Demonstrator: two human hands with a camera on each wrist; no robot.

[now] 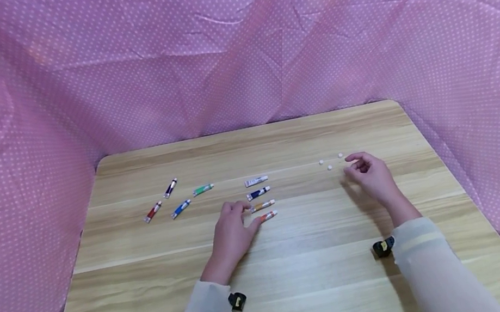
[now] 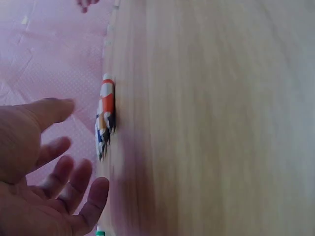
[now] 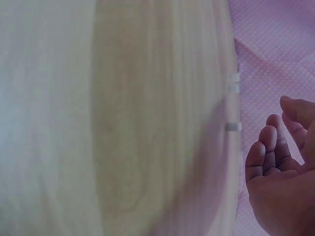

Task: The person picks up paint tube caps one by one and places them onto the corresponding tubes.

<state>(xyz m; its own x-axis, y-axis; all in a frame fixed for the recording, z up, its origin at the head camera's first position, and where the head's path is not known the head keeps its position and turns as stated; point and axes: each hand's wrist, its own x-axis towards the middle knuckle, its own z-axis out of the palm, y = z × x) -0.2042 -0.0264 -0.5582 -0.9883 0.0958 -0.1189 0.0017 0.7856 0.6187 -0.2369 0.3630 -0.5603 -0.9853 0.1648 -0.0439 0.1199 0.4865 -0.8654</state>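
My left hand (image 1: 232,232) hovers at the left ends of a column of paint tubes, thumb by the orange paint tube (image 1: 268,216) and fingers near the ochre paint tube (image 1: 264,205). In the left wrist view its fingers are loosely bent with nothing between them. Above these lie a dark blue paint tube (image 1: 258,193) and a white paint tube (image 1: 256,181). Over the table's right part, my right hand (image 1: 374,179) is beside three small white pieces (image 1: 330,167), perhaps caps. Its fingers are relaxed and hold nothing in the right wrist view.
Farther left lie a green paint tube (image 1: 203,190), a blue paint tube (image 1: 181,209), a red paint tube (image 1: 153,212) and a purple paint tube (image 1: 170,187). Pink dotted cloth (image 1: 235,70) hangs behind and beside the wooden table (image 1: 331,286).
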